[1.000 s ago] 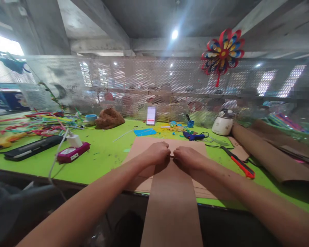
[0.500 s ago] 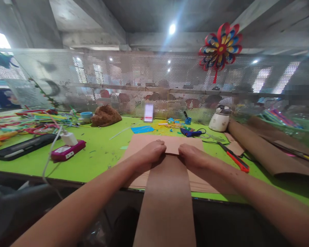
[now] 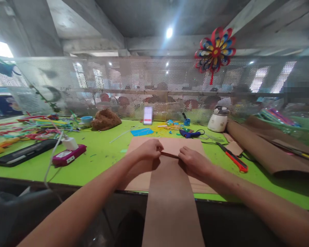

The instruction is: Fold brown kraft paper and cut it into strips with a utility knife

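Observation:
A long strip of brown paper (image 3: 172,202) runs from between my hands down over the table's near edge. Its far end is folded up into a narrow dark edge. My left hand (image 3: 153,150) pinches the left end of that fold, and my right hand (image 3: 192,159) grips the right end with curled fingers. Under both hands lie flat sheets of brown paper (image 3: 136,181) on the green table.
On the right are a red-and-black cutter (image 3: 234,159), a blue glue gun (image 3: 190,133), a white bottle (image 3: 217,119) and rolled brown paper (image 3: 257,149). A purple power strip (image 3: 69,155), black case (image 3: 28,152) and brown rock (image 3: 106,120) sit left. A phone (image 3: 148,115) stands at the back.
My left hand has shifted slightly left and up, my right hand slightly down. The fold between them now tilts down to the right, and the strip's near end has swung right.

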The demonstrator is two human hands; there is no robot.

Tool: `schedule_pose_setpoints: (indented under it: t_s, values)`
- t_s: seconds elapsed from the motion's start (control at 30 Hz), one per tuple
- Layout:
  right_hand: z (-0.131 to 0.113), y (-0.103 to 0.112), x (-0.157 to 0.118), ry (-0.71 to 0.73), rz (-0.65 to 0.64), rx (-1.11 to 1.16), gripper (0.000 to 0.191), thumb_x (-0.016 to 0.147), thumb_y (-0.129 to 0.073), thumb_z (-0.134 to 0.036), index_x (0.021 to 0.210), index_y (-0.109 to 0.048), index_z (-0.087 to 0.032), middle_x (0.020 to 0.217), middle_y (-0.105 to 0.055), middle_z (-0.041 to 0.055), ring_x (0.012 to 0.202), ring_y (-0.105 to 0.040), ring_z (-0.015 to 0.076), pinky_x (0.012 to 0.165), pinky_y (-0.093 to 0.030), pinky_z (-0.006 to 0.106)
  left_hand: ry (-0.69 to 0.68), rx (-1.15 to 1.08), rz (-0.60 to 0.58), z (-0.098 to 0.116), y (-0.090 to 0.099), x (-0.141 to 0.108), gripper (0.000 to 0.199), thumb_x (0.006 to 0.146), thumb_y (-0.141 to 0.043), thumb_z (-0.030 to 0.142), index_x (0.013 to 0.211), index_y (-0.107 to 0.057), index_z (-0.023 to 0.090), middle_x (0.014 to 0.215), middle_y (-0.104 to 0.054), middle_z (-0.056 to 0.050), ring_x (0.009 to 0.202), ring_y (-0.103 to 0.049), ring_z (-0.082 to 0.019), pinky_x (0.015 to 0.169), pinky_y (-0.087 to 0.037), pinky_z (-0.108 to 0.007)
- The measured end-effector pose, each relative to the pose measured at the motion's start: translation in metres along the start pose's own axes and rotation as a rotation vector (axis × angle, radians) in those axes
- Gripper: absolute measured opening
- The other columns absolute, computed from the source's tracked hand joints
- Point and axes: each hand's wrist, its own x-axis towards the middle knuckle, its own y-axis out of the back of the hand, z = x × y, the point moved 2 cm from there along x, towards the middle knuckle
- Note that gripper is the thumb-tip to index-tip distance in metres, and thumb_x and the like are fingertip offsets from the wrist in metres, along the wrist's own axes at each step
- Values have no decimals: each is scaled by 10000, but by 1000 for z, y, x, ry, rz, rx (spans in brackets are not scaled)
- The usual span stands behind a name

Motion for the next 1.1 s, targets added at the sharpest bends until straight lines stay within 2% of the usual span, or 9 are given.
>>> schedule_pose_setpoints:
  t_s: [0.13,0.27,0.37,0.63,0.73,0.8,0.87,1.0,1.1]
  values:
    - [-9,4,0,19,66,-48,84,796,-491,-88,786,-555,-141,814,-530,98,811,-432,230,688,-357,352,81,-155,-109,-1,12,21,417,895,-327,298,822,-701,131,715,-640,-37,652,-533,-134,616,-392,-215]
    - [-12,8,0,16,105,-56,85,802,-496,-82,770,-546,-142,797,-520,90,784,-421,220,676,-350,351,113,-255,-220,2,9,20,482,877,-409,474,611,-623,134,520,-482,12,506,-360,-106,520,-299,-239]
    - [-12,10,0,3,108,-43,119,820,-477,-76,752,-542,-149,783,-518,93,774,-416,223,677,-348,356,130,-317,-260,3,2,11,491,867,-417,519,585,-562,144,509,-401,34,497,-289,-96,490,-239,-247]
    - [-11,11,-2,-75,80,69,228,875,-409,-56,749,-572,-153,805,-543,106,791,-434,227,720,-376,357,93,-423,-288,7,-7,5,354,832,-497,431,657,-604,143,554,-461,30,533,-351,-98,500,-262,-224]
    - [-8,14,-2,-167,64,218,176,871,-440,-101,860,-609,-149,930,-575,112,898,-479,224,789,-399,354,100,-446,-283,7,-8,5,292,811,-525,371,664,-620,138,549,-474,32,525,-359,-95,503,-275,-221]
    - [-1,15,2,-314,22,444,227,849,-495,-169,1045,-608,-153,1071,-581,116,970,-505,219,808,-417,341,101,-457,-286,8,-9,5,279,806,-530,363,680,-634,137,539,-476,33,518,-367,-97,504,-283,-224]
    - [7,16,10,-422,-73,657,297,833,-541,-283,1093,-615,-160,1040,-615,97,907,-545,203,748,-435,316,97,-462,-285,9,-10,6,280,805,-536,369,701,-648,134,541,-488,32,522,-381,-101,511,-294,-226]
    - [16,13,30,-385,-326,858,430,808,-537,-532,632,-628,-150,556,-523,-5,546,-448,120,530,-346,256,76,-457,-258,11,-7,7,220,790,-567,328,744,-663,136,604,-537,30,569,-407,-97,543,-313,-212]
    - [15,7,35,-378,-405,1003,477,752,-581,-594,568,-570,-154,503,-452,-32,497,-377,92,493,-293,239,73,-459,-231,11,-6,5,196,788,-574,313,750,-659,140,624,-550,28,589,-424,-98,553,-314,-208]
